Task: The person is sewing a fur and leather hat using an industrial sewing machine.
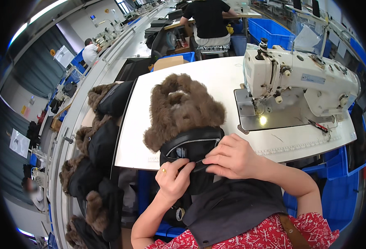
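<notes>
A bag of brown fur and black fabric (pixel 185 112) lies at the near edge of the white sewing table, its black part hanging toward me. A silver zipper (pixel 191 141) runs across the black part and gapes apart, showing a dark inside with a small pale label. My left hand (pixel 173 178), with a ring on one finger, pinches the lower edge of the zipper opening. My right hand (pixel 232 157) grips the right end of that same edge, its fingers closed on the fabric. What lies under the fingertips is hidden.
A white sewing machine (pixel 299 79) stands at the right of the table, with red-handled snips (pixel 318 125) by its base plate. Several similar fur-and-black bags (pixel 104 141) are piled at the left. Blue bins (pixel 340 186) stand at right; a person (pixel 205 20) sits ahead.
</notes>
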Motion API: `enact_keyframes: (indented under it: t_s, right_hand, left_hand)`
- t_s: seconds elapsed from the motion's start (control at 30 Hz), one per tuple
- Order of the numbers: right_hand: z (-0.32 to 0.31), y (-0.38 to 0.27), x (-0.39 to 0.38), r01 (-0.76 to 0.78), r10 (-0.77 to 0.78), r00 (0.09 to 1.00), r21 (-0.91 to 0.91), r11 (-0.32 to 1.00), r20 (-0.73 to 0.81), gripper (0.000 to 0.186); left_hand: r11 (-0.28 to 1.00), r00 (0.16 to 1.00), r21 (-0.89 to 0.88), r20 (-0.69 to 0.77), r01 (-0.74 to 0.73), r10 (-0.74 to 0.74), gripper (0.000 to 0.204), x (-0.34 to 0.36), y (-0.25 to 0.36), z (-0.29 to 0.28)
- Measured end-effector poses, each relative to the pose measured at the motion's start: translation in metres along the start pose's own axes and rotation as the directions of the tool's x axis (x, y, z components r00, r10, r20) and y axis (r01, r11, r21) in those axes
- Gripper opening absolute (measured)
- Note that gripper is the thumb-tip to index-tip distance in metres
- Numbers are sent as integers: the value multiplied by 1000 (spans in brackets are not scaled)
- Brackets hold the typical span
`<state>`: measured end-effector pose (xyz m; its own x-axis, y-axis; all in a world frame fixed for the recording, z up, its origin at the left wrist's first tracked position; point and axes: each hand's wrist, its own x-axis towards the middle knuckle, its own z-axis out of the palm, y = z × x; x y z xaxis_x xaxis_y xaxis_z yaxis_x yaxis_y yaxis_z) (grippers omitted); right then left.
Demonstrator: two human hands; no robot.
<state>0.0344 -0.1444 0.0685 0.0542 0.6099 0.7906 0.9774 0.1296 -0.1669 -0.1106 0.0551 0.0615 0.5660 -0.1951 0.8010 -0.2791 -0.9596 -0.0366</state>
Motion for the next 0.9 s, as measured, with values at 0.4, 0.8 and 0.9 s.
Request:
enact_keyframes:
  t_s: [0.4, 0.8, 0.9]
  right_hand:
    - [-9, -8, 42, -168, 177, 896, -58, 984, 406, 24]
    - [-10, 5, 48, -741, 587, 549, 672, 11, 595, 23]
    - [-32, -1, 53, -570, 452, 661, 793, -216, 599, 28]
  left_hand:
    - [943, 923, -303, -304, 141, -235, 38, -22, 8, 30]
    - [970, 954, -219, -253, 107, -162, 34, -21, 8, 32]
    - [975, 994, -216, -82, 60, -79, 33, -21, 6, 30]
